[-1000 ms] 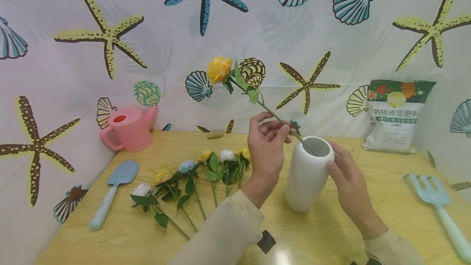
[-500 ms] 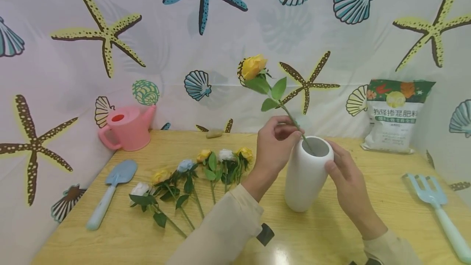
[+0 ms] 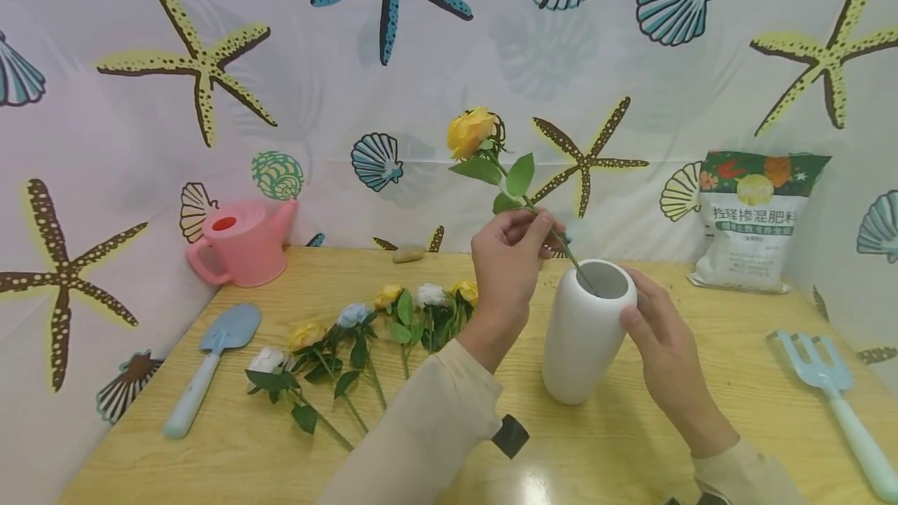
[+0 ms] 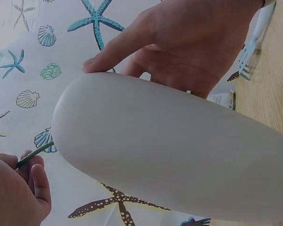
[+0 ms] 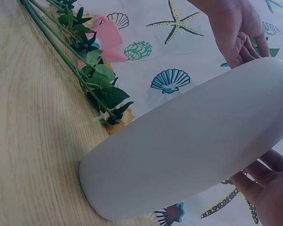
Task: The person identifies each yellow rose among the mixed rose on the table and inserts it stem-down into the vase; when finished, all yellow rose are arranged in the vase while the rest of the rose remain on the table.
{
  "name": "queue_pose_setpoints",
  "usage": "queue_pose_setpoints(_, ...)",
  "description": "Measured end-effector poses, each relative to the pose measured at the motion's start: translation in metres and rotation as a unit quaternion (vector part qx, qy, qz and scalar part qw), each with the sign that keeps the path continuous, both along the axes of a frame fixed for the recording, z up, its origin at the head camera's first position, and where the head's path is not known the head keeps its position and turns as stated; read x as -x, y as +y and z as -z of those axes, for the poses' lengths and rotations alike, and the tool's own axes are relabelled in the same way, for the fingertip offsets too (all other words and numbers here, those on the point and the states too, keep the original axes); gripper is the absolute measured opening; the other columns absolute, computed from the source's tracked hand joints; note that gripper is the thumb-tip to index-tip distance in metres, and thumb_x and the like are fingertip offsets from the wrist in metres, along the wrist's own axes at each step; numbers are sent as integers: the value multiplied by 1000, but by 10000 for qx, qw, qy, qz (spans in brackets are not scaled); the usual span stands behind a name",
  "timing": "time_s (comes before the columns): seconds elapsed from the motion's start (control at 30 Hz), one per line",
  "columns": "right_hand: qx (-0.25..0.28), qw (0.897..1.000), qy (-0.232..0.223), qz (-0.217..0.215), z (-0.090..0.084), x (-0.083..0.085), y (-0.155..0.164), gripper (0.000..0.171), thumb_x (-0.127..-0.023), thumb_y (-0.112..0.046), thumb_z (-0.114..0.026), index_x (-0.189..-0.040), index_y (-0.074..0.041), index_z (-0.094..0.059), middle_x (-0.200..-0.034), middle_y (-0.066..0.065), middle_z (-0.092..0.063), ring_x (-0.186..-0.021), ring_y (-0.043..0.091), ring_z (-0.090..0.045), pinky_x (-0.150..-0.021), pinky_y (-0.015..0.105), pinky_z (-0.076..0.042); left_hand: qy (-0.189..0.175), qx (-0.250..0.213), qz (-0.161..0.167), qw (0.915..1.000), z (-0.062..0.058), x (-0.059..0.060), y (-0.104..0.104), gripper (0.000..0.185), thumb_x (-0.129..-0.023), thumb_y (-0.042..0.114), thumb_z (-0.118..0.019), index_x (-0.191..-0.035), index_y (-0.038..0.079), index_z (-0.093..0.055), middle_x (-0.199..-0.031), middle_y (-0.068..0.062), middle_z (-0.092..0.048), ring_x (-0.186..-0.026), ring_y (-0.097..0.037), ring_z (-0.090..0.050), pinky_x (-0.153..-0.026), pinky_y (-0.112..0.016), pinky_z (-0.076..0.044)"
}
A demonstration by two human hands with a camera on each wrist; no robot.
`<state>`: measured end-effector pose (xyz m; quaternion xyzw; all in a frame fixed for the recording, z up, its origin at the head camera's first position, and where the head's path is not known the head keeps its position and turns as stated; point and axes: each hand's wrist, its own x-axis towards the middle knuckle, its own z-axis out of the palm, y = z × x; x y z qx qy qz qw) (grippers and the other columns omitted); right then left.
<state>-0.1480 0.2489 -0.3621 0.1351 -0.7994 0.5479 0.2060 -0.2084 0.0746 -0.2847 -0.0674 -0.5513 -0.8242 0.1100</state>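
A white vase (image 3: 585, 333) stands upright on the wooden table (image 3: 701, 411). My right hand (image 3: 648, 318) holds its right side near the rim, thumb on the front. A yellow rose (image 3: 470, 131) leans up and left, its stem's lower end inside the vase mouth. My left hand (image 3: 536, 228) pinches the stem just left of the rim. In the left wrist view the vase (image 4: 170, 155) fills the frame, the green stem (image 4: 35, 153) runs into my left hand (image 4: 19, 188), and my right hand (image 4: 179, 42) lies behind. The right wrist view shows the vase (image 5: 193, 146) and my right hand (image 5: 269, 188).
Several roses (image 3: 365, 330) lie on the table left of the vase. A pink watering can (image 3: 242, 244) and a blue trowel (image 3: 210, 365) are at the far left. A blue hand fork (image 3: 835, 396) and a fertiliser bag (image 3: 754, 220) are on the right.
The rose has swung from leaning far left to standing steeper, its bloom moving right. My left hand has shifted a little along the stem. The right hand and vase have stayed put.
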Motion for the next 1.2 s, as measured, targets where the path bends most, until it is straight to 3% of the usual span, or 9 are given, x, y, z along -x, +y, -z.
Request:
queue_pose_setpoints(0.13, -23, 10000, -55, 31, 0, -1, 0, 44, -107, -8, -44, -150, -13, -45, -141, -20, -54, -129, -7, -50, -98, 9, -43, -87, -60, 69, 9999, 1, -1, 5, 14, -90, 4, -74, -102, 3, -65, -90, -21, -76, -65, -12, -66, -65, -24, -55)
queue_pose_setpoints(0.3, -103, 9998, -114, 84, 0, -1, 1, 45, -107, -9, -44, -151, -15, -44, -142, -21, -52, -130, -8, -48, -97, 8, -43, -270, 512, -44, 9983, 5, -3, 11, 13, -85, 7, -80, -95, 4, -73, -86, -11, -75, -70, -9, -64, -72, -31, -58)
queue_pose_setpoints(0.5, -177, 9996, -189, 105, -1, -2, 1, 45, -108, -11, -44, -152, -17, -42, -142, -23, -50, -128, -10, -47, -96, 7, -42, -552, 1115, 30, 9922, 11, -4, 14, 13, -84, 13, -82, -95, 8, -77, -88, -2, -73, -80, -8, -64, -75, -24, -56)
queue_pose_setpoints(0.87, -216, 9994, -242, 111, -1, 0, 2, 45, -108, -12, -44, -153, -18, -42, -143, -23, -50, -129, -10, -46, -97, 7, -42, -237, 1280, 55, 9915, 3, -6, 6, 12, -92, 16, -74, -96, 4, -75, -91, -7, -74, -80, -10, -65, -77, -24, -55)
queue_pose_setpoints(0.97, -216, 9993, -290, 131, 0, -1, 3, 45, -108, -13, -44, -153, -19, -41, -143, -23, -49, -129, -11, -46, -96, 7, -42, -296, 1663, 114, 9856, 5, -7, 8, 10, -91, 17, -74, -94, 7, -77, -88, -5, -74, -81, -9, -65, -78, -25, -55)
queue_pose_setpoints(1.1, -231, 9988, -397, 155, 0, -2, 4, 46, -108, -14, -44, -153, -21, -41, -144, -22, -49, -129, -10, -46, -96, 7, -42, -220, 2423, -3, 9700, 9, -9, 12, 7, -88, 19, -77, -90, 13, -79, -92, 4, -71, -100, -8, -56, -89, -36, -52)
queue_pose_setpoints(1.2, -296, 9984, -438, 182, 0, -2, 4, 46, -108, -15, -44, -154, -22, -40, -145, -22, -47, -129, -11, -44, -95, 7, -41, -164, 2748, -22, 9613, 11, -10, 12, 7, -87, 22, -78, -88, 15, -80, -98, 5, -68, -109, -11, -47, -94, -43, -47)
